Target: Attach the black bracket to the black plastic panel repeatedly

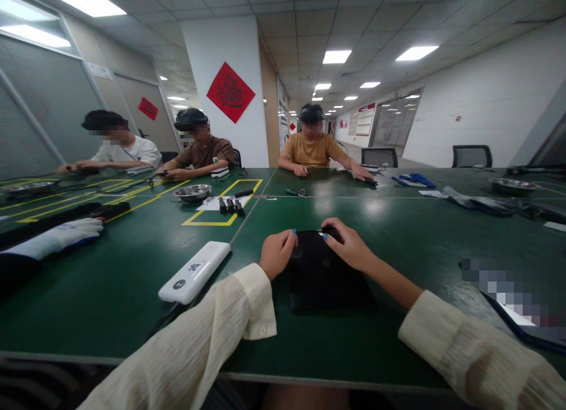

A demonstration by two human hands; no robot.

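A flat black pouch (327,283), soft-looking, lies on the green table in front of me. At its far left corner, my left hand (277,254) is closed, pinching the edge between thumb and fingers. My right hand (349,245) grips the far edge toward the right, with the thumb on top and the fingers curled behind. A small shiny spot shows at the far edge between the hands. Whether anything is inside the pouch cannot be seen.
A white power bank (194,273) with a cable lies left of my forearm. Farther off are a metal bowl (193,194), several black clips (231,206) and white-blue gloves (66,236). A dark-edged, blurred-out object (513,298) lies at right. Several people sit across the table.
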